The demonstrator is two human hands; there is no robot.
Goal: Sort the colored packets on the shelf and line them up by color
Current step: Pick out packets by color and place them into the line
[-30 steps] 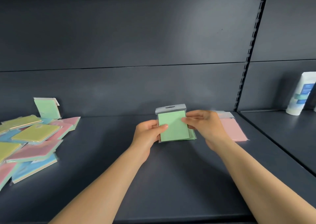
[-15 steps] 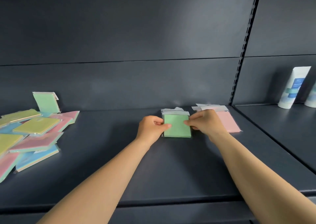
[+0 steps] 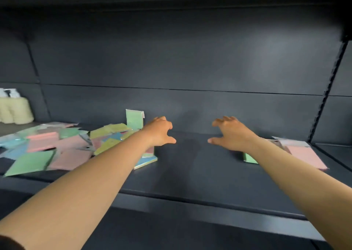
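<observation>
My left hand (image 3: 159, 132) and my right hand (image 3: 229, 134) hover over the dark shelf (image 3: 190, 173), both empty with fingers spread and loosely bent. A loose pile of pink, green, yellow and blue packets (image 3: 57, 146) covers the shelf's left part, beside and partly under my left forearm. One green packet (image 3: 134, 119) leans upright against the back wall, just left of my left hand. A green stack (image 3: 249, 158) lies under my right wrist, mostly hidden. To its right lies a pink stack (image 3: 304, 155).
Cream-coloured bottles (image 3: 16, 111) stand at the far left on the neighbouring shelf. A slotted upright post (image 3: 327, 89) divides the shelving at the right. The shelf's front edge (image 3: 209, 204) runs across below my forearms.
Both hands have let go of the green packet, which now lies on the green stack. They have lifted and moved left, and the view has swung left toward the pile.
</observation>
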